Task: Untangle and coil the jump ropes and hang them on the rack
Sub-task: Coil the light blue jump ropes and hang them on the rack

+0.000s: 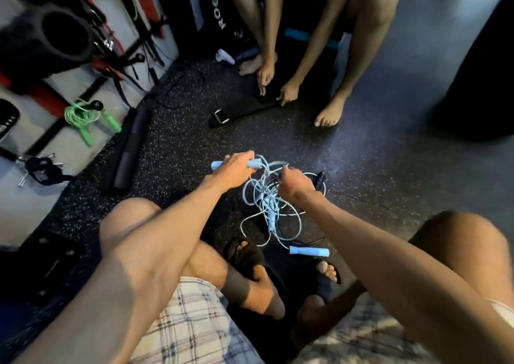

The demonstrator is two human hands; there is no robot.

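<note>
A tangled light blue jump rope (264, 199) lies in a heap on the speckled black floor between my knees. My left hand (236, 166) is closed around one of its light blue handles (254, 164). My right hand (294, 185) pinches the cord at the top of the tangle. The other light blue handle (308, 251) lies on the floor near my feet. A thin black rope with a black handle (321, 180) is mixed into the heap, just right of my right hand. A green jump rope (83, 117) hangs coiled on the wall rack (64, 119) at the left.
Another person sits opposite, barefoot, both hands on a black strap with a metal buckle (221, 117). Black foam rollers (128, 152) lie along the wall at left. Straps and clips (39, 169) hang from the rack. My sandalled feet (250, 255) rest below the heap.
</note>
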